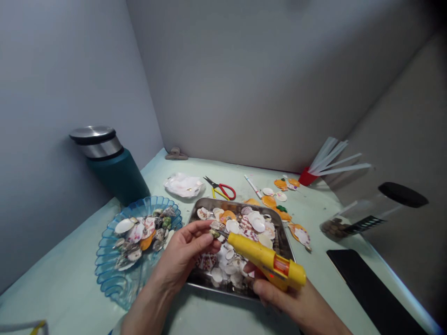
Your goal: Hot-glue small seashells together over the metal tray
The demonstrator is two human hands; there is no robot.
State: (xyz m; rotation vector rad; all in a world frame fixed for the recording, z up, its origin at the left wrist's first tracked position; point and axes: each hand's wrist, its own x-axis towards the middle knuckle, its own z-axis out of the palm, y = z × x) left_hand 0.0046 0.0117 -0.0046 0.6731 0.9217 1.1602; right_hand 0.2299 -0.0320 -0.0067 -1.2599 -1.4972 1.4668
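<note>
My right hand [268, 288] is wrapped round a yellow hot glue gun [256, 251], whose nozzle points left. Between the thumb and fingers of my left hand [186, 244] is a small greenish snail shell [215, 231], right at the nozzle tip. Part of the shell is hidden by my fingertips. Both hands are above a metal tray [290, 249] heaped with white, orange and purple-patterned seashells [256, 222]. To the left, a blue scalloped plate [108, 274] holds more scallop and snail shells [145, 232].
Behind the tray lie a crumpled white bag [183, 184], pliers [221, 188] and a white pen [253, 186]. A teal bottle [117, 172] stands left. On the right are orange shell pieces [300, 234], a red cup [307, 177] of glue sticks, a clear jar [363, 218] and a black phone [370, 284].
</note>
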